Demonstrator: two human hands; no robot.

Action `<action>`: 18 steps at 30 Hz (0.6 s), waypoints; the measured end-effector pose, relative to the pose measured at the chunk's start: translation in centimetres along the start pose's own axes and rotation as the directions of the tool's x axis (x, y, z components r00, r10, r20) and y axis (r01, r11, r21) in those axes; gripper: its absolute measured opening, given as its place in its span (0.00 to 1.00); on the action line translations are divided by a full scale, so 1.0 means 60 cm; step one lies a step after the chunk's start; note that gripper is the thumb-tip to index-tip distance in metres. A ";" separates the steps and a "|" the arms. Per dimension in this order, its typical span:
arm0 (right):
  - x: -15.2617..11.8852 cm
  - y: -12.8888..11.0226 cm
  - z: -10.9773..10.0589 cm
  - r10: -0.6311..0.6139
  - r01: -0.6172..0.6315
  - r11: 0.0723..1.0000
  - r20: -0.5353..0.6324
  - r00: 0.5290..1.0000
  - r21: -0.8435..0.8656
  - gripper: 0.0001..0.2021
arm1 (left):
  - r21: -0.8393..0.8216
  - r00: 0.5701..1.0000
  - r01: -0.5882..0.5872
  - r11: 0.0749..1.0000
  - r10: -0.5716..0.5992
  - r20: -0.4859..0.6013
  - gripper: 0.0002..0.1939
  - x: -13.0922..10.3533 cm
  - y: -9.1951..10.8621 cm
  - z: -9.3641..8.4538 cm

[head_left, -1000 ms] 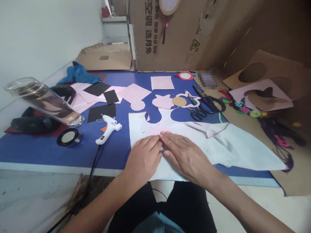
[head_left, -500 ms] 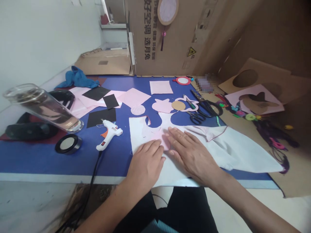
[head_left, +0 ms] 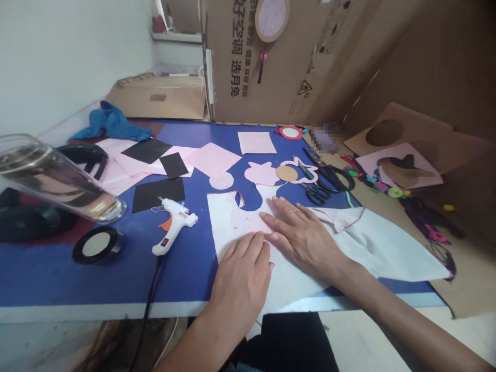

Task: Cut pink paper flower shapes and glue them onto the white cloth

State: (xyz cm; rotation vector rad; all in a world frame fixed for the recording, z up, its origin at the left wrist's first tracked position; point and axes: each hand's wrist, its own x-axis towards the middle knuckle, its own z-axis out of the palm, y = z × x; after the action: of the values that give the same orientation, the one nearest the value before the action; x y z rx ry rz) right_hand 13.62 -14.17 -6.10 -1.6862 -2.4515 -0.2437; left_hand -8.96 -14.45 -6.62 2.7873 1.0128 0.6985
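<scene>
White fabric (head_left: 289,281) with curved cut-outs along its far edge lies spread at the table's front. My left hand (head_left: 244,271) rests flat on it, fingers stretched forward. Beside it, my right hand (head_left: 302,232) presses down palm-first with its fingers a little spread. Between the fingertips shows a pinkish patch (head_left: 256,223), partly covered by the hands; I cannot tell whether it lies on or under the fabric. Just beyond are a pink paper cut-out (head_left: 261,173), a tan disc (head_left: 287,173) and a pale round piece (head_left: 221,180).
A white glue gun (head_left: 176,225) with a trailing cord lies left of the fabric. Farther left stand a glass of water (head_left: 77,175) and a round black-rimmed tin (head_left: 96,245). Scissors (head_left: 329,173) lie at the back right. Black paper squares (head_left: 158,195) and a blue cloth (head_left: 110,124) are back left.
My right fingers have spread apart a little, with the index finger nearer the left hand. Both hands stay on the fabric. The camera view has shifted slightly.
</scene>
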 end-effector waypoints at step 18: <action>-0.031 -0.002 -0.018 0.023 -0.023 1.000 -0.060 0.998 -0.009 0.27 | -0.049 0.999 0.023 0.999 -0.022 0.025 0.14 -0.001 -0.001 -0.003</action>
State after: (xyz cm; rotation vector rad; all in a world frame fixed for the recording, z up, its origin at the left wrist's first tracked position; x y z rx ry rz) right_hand 14.24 -16.14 -5.44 -1.6846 -2.3905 -0.2988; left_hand -9.08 -14.45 -6.50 2.7316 1.0073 0.6753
